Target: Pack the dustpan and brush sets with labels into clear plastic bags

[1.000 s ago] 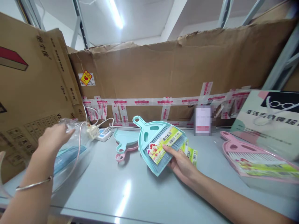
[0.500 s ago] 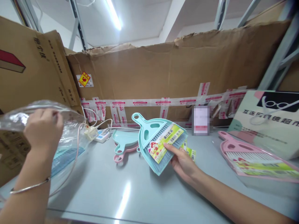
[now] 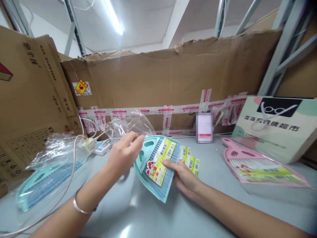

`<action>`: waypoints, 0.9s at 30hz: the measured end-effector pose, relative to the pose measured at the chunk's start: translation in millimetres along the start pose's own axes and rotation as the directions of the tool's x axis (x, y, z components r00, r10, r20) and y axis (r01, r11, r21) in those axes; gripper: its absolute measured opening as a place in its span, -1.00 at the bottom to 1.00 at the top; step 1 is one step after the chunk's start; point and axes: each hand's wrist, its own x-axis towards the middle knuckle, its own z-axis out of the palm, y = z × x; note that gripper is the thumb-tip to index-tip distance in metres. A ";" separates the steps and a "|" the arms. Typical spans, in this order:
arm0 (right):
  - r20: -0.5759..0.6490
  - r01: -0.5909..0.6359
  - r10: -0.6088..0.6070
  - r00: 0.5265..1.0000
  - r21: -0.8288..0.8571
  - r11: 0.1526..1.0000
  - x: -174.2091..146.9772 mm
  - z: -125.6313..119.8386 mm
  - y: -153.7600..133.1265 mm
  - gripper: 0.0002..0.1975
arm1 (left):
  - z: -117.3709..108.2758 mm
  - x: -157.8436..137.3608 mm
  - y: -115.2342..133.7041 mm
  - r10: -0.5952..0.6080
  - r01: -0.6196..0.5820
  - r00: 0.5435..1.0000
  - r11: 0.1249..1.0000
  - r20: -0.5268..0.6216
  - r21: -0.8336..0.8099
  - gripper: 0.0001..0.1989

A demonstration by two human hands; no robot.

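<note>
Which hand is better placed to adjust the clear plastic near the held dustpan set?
Probably the left hand: it appears to pinch the clear plastic, while the right hand is busy gripping the dustpan set.

Head camera: being worn on the head, facing forward and tipping down, taking in a wide field.
Table (image 3: 188, 221): lying below the lens, being viewed from above at a slant, filling the bottom.
Left hand (image 3: 126, 150): showing near, left of centre, its forearm (image 3: 99, 181) running in from lower left.
Right hand (image 3: 185, 175): showing about as near, right of centre.
Back carton (image 3: 136, 82): standing farther off, facing the lens broadside.
Side carton (image 3: 27, 99), glasses box (image 3: 272, 132): bounding the view left and right.
Lamp (image 3: 113, 16), ceiling (image 3: 146, 19): showing along the top.
</note>
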 end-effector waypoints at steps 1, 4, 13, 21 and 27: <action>0.004 0.001 -0.001 1.000 0.017 1.000 1.6 -1.0 1.1 -0.76 | 4.4 -2.4 4.4 0.031 -0.031 0.999 0.999 0.025 0.007 -0.81; -0.004 0.015 -0.015 1.000 0.073 0.997 4.8 -2.6 3.4 -0.74 | 10.6 -9.6 10.6 0.050 -0.050 0.998 0.999 0.036 0.019 -0.78; -0.116 0.077 -0.066 0.991 0.094 0.993 8.0 -5.6 1.0 -0.63 | 3.2 -24.4 2.8 -0.052 0.065 0.989 0.994 0.137 -0.087 -0.76; -0.014 0.021 -0.021 1.000 0.000 1.000 2.6 0.2 10.2 -0.75 | 11.5 -26.1 24.8 0.106 -0.102 0.993 0.991 0.043 -0.088 -0.76; -0.137 0.063 -0.044 0.990 0.140 0.988 7.6 -2.7 7.6 -0.67 | 9.1 -28.7 28.4 0.065 -0.057 0.996 0.991 0.065 -0.119 -0.75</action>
